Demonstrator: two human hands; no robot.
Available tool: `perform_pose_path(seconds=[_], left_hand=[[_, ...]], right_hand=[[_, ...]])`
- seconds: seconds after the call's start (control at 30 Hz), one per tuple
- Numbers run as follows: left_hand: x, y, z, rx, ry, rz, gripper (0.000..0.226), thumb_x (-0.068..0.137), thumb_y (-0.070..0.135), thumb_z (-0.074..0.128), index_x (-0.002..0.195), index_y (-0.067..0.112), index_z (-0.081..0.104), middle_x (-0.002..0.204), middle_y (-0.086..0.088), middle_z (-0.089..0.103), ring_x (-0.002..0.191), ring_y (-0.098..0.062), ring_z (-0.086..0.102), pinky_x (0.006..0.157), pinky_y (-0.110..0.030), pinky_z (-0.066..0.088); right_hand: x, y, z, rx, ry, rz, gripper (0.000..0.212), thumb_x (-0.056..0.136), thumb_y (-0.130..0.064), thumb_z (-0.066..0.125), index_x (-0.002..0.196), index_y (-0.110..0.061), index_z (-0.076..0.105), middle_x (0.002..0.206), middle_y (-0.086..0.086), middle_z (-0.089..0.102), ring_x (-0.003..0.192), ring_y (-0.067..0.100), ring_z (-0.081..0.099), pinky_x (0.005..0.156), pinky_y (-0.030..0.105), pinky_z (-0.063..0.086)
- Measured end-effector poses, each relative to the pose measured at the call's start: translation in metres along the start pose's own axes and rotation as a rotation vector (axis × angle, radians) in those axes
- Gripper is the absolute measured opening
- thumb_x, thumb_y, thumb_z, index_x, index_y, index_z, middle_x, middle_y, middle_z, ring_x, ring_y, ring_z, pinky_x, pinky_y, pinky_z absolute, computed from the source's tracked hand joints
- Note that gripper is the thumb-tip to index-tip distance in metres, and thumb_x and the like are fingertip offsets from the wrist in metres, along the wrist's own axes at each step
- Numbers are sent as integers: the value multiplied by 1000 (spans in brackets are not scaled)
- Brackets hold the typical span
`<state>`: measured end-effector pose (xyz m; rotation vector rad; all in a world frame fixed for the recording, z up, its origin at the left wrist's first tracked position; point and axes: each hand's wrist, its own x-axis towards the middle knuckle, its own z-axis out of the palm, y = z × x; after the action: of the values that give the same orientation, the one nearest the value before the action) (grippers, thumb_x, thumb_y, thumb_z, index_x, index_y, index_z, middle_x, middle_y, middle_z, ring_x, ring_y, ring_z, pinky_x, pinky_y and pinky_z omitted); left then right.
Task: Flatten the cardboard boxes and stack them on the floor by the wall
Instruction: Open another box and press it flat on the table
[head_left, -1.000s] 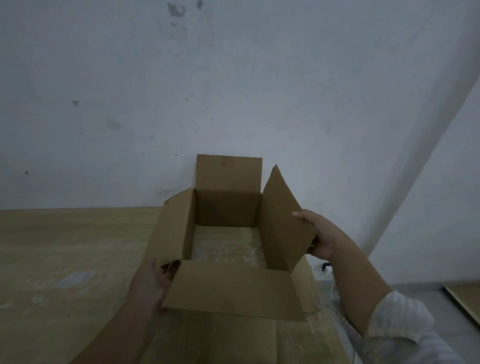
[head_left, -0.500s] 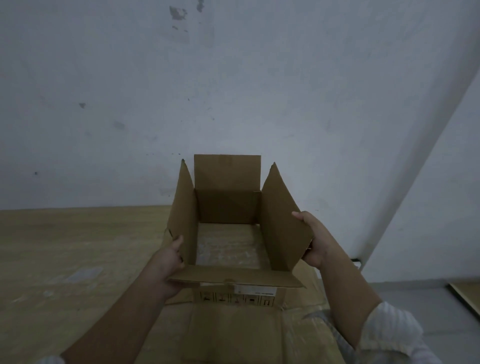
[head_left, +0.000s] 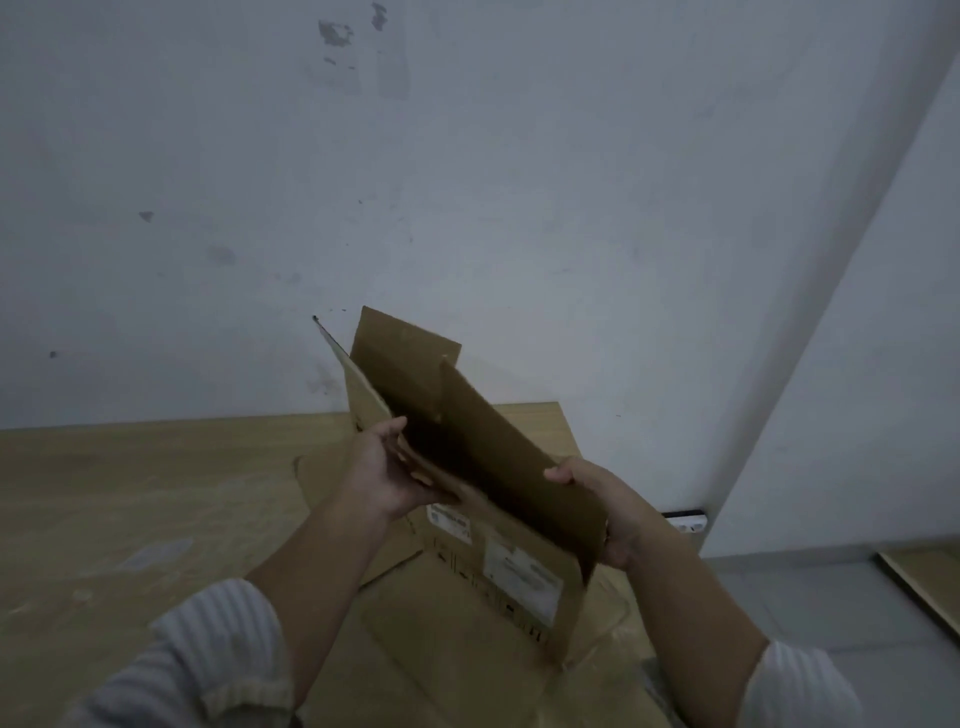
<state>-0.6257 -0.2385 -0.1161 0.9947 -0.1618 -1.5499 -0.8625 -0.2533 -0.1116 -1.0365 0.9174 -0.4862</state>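
Counts: 1 cardboard box (head_left: 467, 467) held up, half collapsed. 2 hands on it: left hand (head_left: 387, 475), right hand (head_left: 605, 512). 2 printed labels (head_left: 522, 574) on box's near side, text too blurry to read. At least 1 flat cardboard sheet (head_left: 441, 654) under it, maybe more, can't separate layers. 1 wooden tabletop (head_left: 130, 499). 2 walls meeting at 1 corner, back wall (head_left: 467, 182). 1 white power strip (head_left: 685, 521) at wall base.
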Motion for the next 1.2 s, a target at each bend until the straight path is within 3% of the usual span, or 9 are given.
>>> perform_pose_path(seconds=[0.17,0.3,0.37,0.5,0.6,0.73,0.97,1.03,1.2], left_hand=[[15,4,24,135,122,-64,84,67,72,56,129,15,48,125,-18,50,121,-50,43,83,-83,28],[12,5,30,266,149,-82,95,61,77,60,124,6,46,122,-21,55,117,-47,48,83,-80,28],[6,1,33,379,145,-82,75,68,60,68,112,3,48,110,-19,59,103,-45,57,78,-76,35],[-7,-4,40,546,170,-53,36,83,4,46,118,-4,45,108,-24,55,84,-40,61,74,-70,45],[-22,-6,50,600,177,18,11,82,-3,35,80,-3,46,77,-24,50,58,-32,54,72,-59,46],[-46,5,64,617,63,93,34,75,-7,35,44,5,37,54,-8,36,42,-23,42,48,-26,45],[-93,65,41,612,-107,175,20,81,-4,37,62,1,42,59,-12,41,50,-23,45,44,-23,44],[-101,85,12,605,-99,215,12,79,-7,39,73,0,46,63,-13,44,52,-24,48,46,-25,47],[-110,132,-88,615,39,246,19,79,-12,44,88,3,53,71,-16,56,57,-28,58,44,-30,52]], right_hand=[[7,7,40,-194,-171,-65,49,69,-32,55,117,-42,63,119,6,65,111,29,59,98,41,44],[8,10,38,-146,-160,-71,41,73,-39,55,112,-38,66,105,3,72,98,22,66,87,34,50],[8,14,44,-127,-147,-95,34,84,-43,53,114,-32,65,102,0,73,89,14,69,74,26,54],[14,22,61,-113,-40,-160,41,92,-49,48,123,-24,61,117,2,68,107,19,65,94,37,51],[6,18,74,-212,-25,-213,34,91,-53,46,117,-40,63,108,-14,71,99,1,66,78,18,53],[-3,3,88,-321,79,-345,43,85,-65,45,124,-52,52,132,-10,59,119,7,54,106,36,40],[-17,-29,148,-499,206,-507,32,82,-69,43,114,-72,41,125,-20,53,115,6,48,91,22,40],[-6,-23,178,-551,211,-522,42,85,-66,42,127,-62,37,139,-10,49,127,12,42,105,33,36],[44,21,262,-666,178,-488,52,93,-55,37,142,-38,32,143,-3,42,127,14,40,93,25,29]])
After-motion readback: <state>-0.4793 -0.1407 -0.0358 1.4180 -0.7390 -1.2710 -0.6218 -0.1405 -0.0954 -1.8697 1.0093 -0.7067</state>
